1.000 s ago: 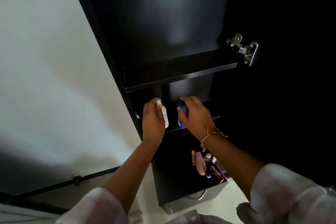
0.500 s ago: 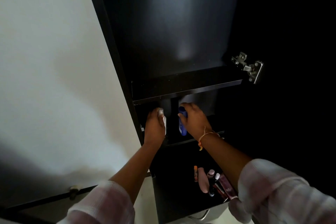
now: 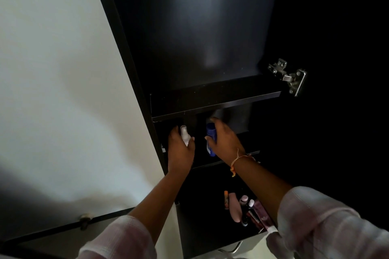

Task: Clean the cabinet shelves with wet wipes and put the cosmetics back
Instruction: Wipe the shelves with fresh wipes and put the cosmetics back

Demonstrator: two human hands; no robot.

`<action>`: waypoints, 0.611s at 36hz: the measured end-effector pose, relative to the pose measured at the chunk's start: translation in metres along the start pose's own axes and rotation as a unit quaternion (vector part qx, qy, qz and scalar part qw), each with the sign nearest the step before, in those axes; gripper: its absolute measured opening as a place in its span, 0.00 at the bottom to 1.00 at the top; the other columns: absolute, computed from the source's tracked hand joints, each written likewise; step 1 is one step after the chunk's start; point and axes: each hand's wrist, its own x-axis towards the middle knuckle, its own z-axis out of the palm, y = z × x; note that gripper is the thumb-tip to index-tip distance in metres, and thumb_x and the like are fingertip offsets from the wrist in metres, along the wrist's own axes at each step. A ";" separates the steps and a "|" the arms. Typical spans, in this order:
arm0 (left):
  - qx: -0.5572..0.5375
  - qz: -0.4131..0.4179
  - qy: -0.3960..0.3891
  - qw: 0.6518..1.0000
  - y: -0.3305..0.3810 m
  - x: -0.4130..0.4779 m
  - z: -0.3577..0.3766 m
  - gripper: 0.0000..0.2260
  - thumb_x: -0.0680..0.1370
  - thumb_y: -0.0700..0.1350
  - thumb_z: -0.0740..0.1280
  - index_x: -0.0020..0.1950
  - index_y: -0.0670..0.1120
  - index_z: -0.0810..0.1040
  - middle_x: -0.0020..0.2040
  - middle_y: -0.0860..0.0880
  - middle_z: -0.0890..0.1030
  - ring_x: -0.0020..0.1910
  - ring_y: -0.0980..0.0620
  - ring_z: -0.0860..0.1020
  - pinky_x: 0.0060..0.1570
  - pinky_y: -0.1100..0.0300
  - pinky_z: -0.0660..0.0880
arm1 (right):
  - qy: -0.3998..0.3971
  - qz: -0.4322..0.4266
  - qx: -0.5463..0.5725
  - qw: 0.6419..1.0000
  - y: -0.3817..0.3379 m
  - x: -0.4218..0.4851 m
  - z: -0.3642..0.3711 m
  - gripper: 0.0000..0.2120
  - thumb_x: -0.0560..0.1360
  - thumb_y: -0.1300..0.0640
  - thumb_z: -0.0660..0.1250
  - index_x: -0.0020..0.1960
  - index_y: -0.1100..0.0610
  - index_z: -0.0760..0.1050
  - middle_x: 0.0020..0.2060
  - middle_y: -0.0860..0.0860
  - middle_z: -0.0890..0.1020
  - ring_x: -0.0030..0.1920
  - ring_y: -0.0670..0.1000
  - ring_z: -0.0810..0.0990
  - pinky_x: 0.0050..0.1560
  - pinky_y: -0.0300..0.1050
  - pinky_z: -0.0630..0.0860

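Up at the left end of the middle shelf (image 3: 208, 164), both hands were inside the cabinet (image 3: 126, 48) at once. The left grip (image 3: 181, 151) was curled round the spray bottle (image 3: 185, 135), fingers wrapped about its body and the clear cap poking out above them. The right grip (image 3: 226, 143) had the blue bottle (image 3: 211, 139) pinched between thumb and fingers, coming at it from the right. Both bottles stood close to upright, long axes running up and down, side by side with a gap between them, the spray bottle nearer the cabinet's left wall. Whether either base was touching the shelf was lost in the dark.

This looked like the put-back step, two bottles going in together. The move turned on each base lying straight below its grip: a plain drop along the long axis, then let go. The upper shelf (image 3: 210, 99) sat close overhead, so there was little room to lift or tip. More cosmetics (image 3: 234, 208) lay in the compartment below, at its right side beneath the right forearm, so the right grip looked the nearer one for them.
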 end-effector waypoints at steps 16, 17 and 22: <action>0.139 0.246 -0.037 0.958 0.003 -0.064 0.013 0.30 0.78 0.50 0.67 0.76 0.43 0.60 0.78 0.48 0.57 0.77 0.55 0.53 0.74 0.59 0.56 | 0.118 0.006 -0.077 0.990 0.020 -0.043 -0.022 0.27 0.75 0.47 0.66 0.70 0.57 0.66 0.64 0.55 0.74 0.65 0.55 0.72 0.61 0.47 0.73; 0.138 0.259 -0.050 0.955 0.003 -0.068 0.015 0.29 0.78 0.50 0.66 0.75 0.43 0.61 0.77 0.48 0.59 0.77 0.55 0.54 0.74 0.59 0.56 | 0.121 0.011 -0.086 0.989 0.022 -0.047 -0.024 0.27 0.75 0.47 0.66 0.70 0.57 0.66 0.63 0.55 0.74 0.64 0.55 0.72 0.60 0.48 0.74; 0.132 0.310 -0.102 0.936 0.002 -0.087 0.028 0.25 0.79 0.51 0.64 0.73 0.42 0.64 0.73 0.47 0.65 0.74 0.54 0.60 0.72 0.59 0.61 | 0.111 0.050 -0.101 0.987 0.039 -0.069 -0.034 0.23 0.76 0.47 0.63 0.67 0.56 0.67 0.62 0.55 0.73 0.61 0.56 0.73 0.56 0.50 0.77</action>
